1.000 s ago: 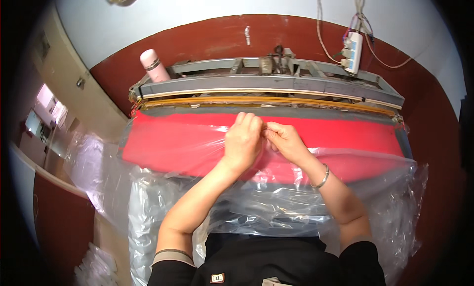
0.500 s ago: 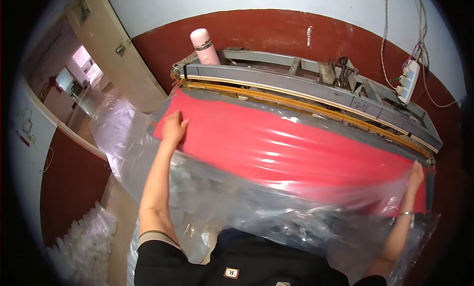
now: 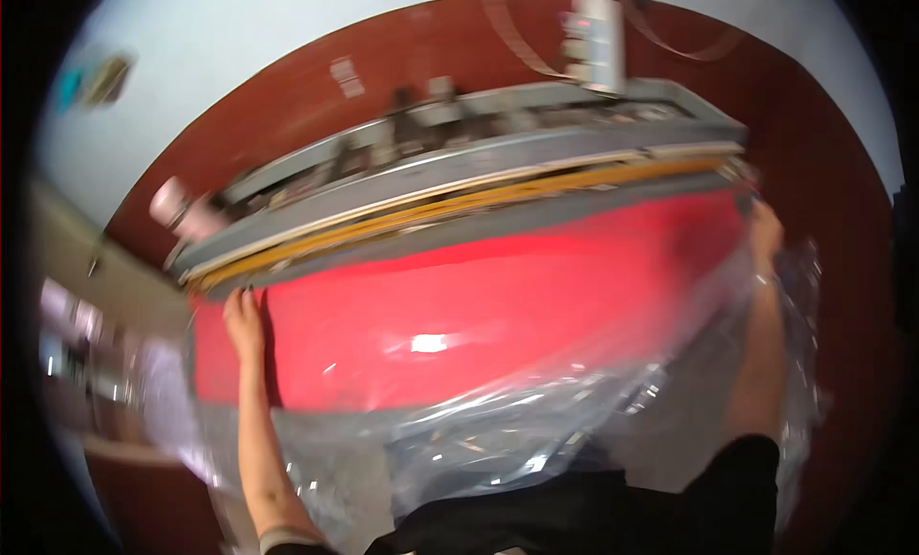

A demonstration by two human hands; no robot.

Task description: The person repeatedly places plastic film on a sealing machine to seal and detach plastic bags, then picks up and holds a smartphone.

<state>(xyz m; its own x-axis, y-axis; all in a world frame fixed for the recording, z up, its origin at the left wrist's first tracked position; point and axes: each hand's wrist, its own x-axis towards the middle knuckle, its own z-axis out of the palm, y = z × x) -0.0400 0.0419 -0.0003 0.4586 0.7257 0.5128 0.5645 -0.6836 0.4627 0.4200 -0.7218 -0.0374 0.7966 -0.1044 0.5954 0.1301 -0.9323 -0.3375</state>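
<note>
- Grey sealing machine (image 3: 459, 186) runs across in front of me, a yellow strip along its bar, against a dark red wall (image 3: 814, 124) with pale wall above.
- A white power strip (image 3: 593, 40) hangs on that wall; a pink bottle (image 3: 177, 205) stands at the machine's left end (all blurred).
- The red bundle in clear plastic wrap (image 3: 479, 306) lies right under the bar, loose film spilling toward me.
- My left hand (image 3: 244, 320) presses the bundle's left end, fingers together and flat on it.
- My right hand (image 3: 766, 231) is at the right end; its grip I cannot tell.
- Half a second ago the machine tilted the other way; both hands were already at the ends.
</note>
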